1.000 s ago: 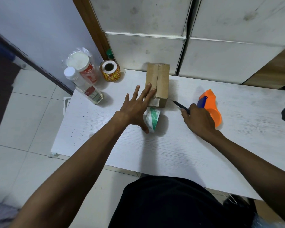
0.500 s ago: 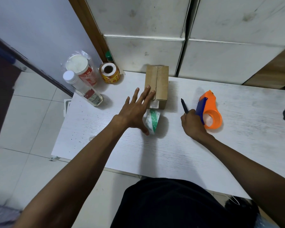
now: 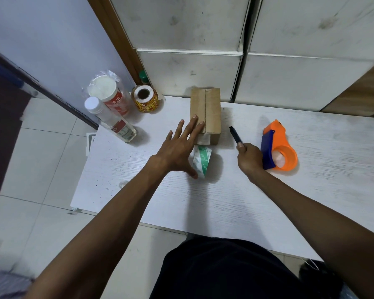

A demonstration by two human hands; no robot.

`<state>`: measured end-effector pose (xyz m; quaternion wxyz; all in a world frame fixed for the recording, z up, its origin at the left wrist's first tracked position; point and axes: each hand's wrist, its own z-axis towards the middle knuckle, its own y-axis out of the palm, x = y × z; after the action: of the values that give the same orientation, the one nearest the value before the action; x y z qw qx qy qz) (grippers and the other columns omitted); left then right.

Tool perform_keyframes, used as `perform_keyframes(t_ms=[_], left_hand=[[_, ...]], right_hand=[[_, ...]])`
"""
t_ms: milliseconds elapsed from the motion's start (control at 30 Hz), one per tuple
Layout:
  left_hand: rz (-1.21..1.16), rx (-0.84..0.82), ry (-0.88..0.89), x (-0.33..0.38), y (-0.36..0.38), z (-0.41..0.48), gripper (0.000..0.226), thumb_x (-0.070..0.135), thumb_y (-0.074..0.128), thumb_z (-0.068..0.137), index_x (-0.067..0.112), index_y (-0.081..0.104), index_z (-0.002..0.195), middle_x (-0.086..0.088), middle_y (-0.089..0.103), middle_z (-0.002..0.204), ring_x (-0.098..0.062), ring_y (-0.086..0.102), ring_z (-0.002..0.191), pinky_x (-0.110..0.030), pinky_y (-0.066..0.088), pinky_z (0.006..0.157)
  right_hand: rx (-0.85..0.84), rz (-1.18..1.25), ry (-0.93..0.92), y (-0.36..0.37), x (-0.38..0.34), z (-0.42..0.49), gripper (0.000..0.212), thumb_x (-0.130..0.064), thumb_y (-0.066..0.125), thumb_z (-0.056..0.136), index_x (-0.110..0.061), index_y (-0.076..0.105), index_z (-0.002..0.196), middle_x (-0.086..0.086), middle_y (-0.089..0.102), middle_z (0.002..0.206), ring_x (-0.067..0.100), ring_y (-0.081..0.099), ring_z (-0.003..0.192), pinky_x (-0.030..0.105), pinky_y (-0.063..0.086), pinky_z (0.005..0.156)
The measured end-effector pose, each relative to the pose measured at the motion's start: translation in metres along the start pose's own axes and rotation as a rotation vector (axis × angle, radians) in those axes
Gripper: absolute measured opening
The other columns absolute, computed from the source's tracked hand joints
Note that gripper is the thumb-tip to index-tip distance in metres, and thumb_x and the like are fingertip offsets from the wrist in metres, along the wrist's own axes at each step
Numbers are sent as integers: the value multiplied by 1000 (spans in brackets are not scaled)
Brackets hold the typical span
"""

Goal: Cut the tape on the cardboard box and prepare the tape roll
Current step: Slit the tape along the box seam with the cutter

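Right hand (image 3: 249, 159), fist closed on a black cutter (image 3: 235, 134), had lifted it toward the cardboard box (image 3: 212, 113) on the worktop (image 3: 225, 201), steadied by the flat, open left hand (image 3: 177, 149) above the tape roll (image 3: 202, 159), cut imminent

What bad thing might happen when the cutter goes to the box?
The left hand has fingertips on the cardboard box beside its seam, so the black cutter in the right hand might nick them. The box could also slide. The tape roll under the left palm may get knocked.
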<state>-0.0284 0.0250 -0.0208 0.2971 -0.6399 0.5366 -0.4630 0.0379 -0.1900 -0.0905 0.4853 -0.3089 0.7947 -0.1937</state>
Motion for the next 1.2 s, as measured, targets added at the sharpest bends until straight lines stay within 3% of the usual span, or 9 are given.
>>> perform_keyframes(t_ms=[233, 367, 500, 667, 833, 933, 1033, 1133, 1200], left_hand=[[-10, -10, 3, 1, -1, 0, 158, 56, 95, 50, 26, -17, 157, 4, -27, 164, -36, -14, 153, -63, 14, 122], [-11, -11, -2, 0, 0, 0, 158, 56, 95, 49, 26, -17, 157, 4, -27, 164, -36, -14, 154, -64, 15, 122], [-9, -10, -9, 1, 0, -1, 158, 56, 95, 49, 27, -17, 157, 6, -27, 164, -36, -12, 154, -63, 16, 121], [-17, -7, -9, 0, 0, -1, 158, 56, 95, 49, 28, -17, 157, 5, -27, 164, -36, -12, 154, -63, 16, 121], [-26, -10, -10, 1, 1, -2, 158, 56, 95, 48, 28, -16, 157, 5, -27, 165, -36, -10, 154, -64, 17, 121], [-30, -14, -5, 1, -1, -1, 157, 56, 95, 49, 27, -15, 158, 3, -26, 165, -36, -10, 154, -64, 16, 121], [-33, -14, 2, 1, -1, -1, 156, 56, 94, 49, 26, -14, 158, 2, -25, 165, -36, -10, 154, -64, 16, 121], [-34, -13, 5, 0, -2, -1, 157, 56, 95, 49, 26, -14, 158, 2, -24, 165, -37, -8, 154, -64, 17, 120], [-34, -15, 7, 1, -2, 0, 157, 56, 95, 49, 26, -14, 158, 2, -24, 166, -37, -7, 154, -64, 17, 120]], right_hand=[[-48, 243, 113, 3, -7, 6, 27, -31, 43, 103, -7, 54, 106, 8, 64, 93, 20, 61, 76, 31, 45, 59], [20, 221, 149, -2, -8, 5, 35, -37, 36, 103, -8, 55, 99, 3, 54, 75, 16, 46, 60, 28, 33, 49], [61, 233, 148, 1, -1, 6, 42, -43, 37, 102, -7, 55, 91, 4, 54, 77, 21, 49, 69, 29, 33, 50], [50, 225, 221, 5, 4, 5, 50, -51, 36, 100, -10, 54, 79, 1, 51, 69, 17, 48, 62, 29, 33, 49], [93, 210, 235, 12, 8, 5, 54, -59, 37, 96, -18, 52, 65, -2, 50, 62, 24, 54, 75, 35, 40, 64], [108, 235, 227, 12, 4, 4, 57, -59, 36, 96, -19, 46, 58, -2, 47, 58, 22, 51, 68, 32, 37, 58], [24, 310, 247, 10, 2, 7, 53, -53, 29, 100, -14, 56, 76, 0, 54, 72, 15, 47, 63, 29, 34, 53], [20, 279, 174, 11, 2, 11, 40, -35, 29, 103, -9, 59, 102, 5, 57, 94, 17, 51, 76, 31, 40, 68], [66, 229, 147, 10, 4, 13, 40, -34, 29, 104, -7, 59, 100, 2, 57, 85, 21, 51, 81, 33, 39, 70]])
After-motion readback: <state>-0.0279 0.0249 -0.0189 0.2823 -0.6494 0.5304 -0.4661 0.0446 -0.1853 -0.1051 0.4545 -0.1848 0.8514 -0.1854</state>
